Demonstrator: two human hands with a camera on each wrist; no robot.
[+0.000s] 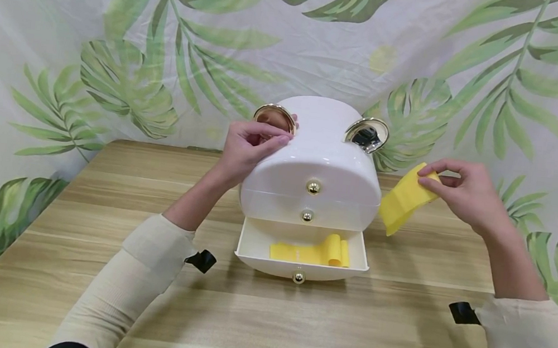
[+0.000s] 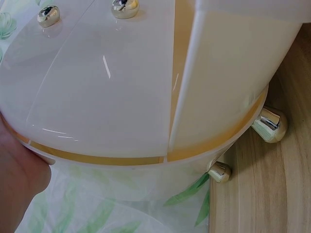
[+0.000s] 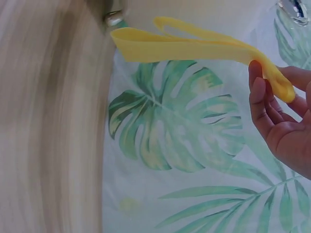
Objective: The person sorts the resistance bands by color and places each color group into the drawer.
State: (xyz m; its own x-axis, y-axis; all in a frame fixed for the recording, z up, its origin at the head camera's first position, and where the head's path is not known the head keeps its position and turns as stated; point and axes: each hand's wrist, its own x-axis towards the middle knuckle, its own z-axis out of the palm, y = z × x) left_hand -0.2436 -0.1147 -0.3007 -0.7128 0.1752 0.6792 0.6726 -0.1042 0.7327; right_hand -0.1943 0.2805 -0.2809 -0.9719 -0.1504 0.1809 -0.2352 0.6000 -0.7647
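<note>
A white drawer box (image 1: 315, 144) with two gold-rimmed ears stands on the table. Its bottom drawer (image 1: 258, 233) is pulled out, and a yellow resistance band (image 1: 296, 253) lies partly curled inside. At the box's upper left, my left hand (image 1: 253, 149) grips the left ear (image 1: 273, 116), with a fingertip showing behind it. Off the box's right side, my right hand (image 1: 468, 195) pinches another yellow resistance band (image 1: 405, 200) between thumb and fingers. This band hangs folded in a loop, as the right wrist view shows, above the tabletop.
The wooden table (image 1: 264, 329) reaches back to a leaf-patterned cloth (image 1: 220, 50). The right ear (image 1: 368, 135) stands between the box top and the raised band. Gold knobs (image 1: 313, 187) stick out from the drawer fronts. Small gold feet (image 2: 269, 124) support the box.
</note>
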